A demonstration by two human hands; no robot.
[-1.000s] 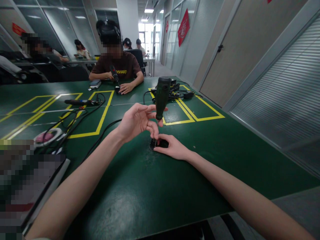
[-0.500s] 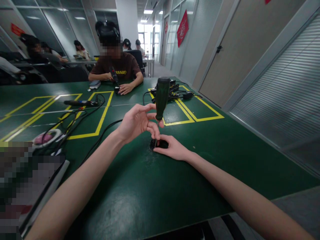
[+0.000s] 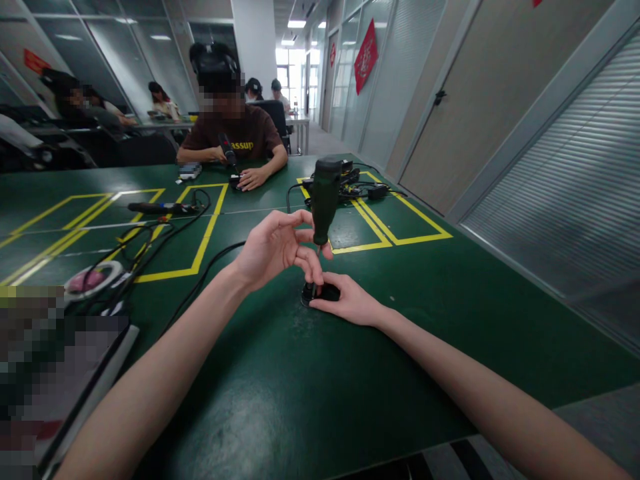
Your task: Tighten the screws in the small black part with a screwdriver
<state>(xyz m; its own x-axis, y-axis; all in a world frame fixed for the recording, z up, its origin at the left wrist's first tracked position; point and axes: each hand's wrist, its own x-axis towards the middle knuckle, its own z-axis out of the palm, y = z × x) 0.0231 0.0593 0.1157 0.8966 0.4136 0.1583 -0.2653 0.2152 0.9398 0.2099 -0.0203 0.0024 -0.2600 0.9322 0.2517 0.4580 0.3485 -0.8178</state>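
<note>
A screwdriver (image 3: 326,200) with a thick dark green handle stands nearly upright, its tip down at a small black round part (image 3: 330,292) on the green table (image 3: 280,393). The fingers of my left hand (image 3: 280,250) are round the screwdriver, at the lower end of the handle and along the shaft. My right hand (image 3: 353,300) grips the black part from the right and presses it on the table top. Where the tip meets the part is too small to make out.
Black cables and adapters (image 3: 350,183) lie behind the screwdriver. A corded tool (image 3: 163,207), a white ring-shaped roll (image 3: 95,279) and a blurred-out object (image 3: 70,373) are at the left. Across the table a person (image 3: 233,133) works with a power screwdriver.
The whole view has shifted very slightly. The screwdriver handle is tilted a little differently, and both hands keep their places on the screwdriver and the black part.
</note>
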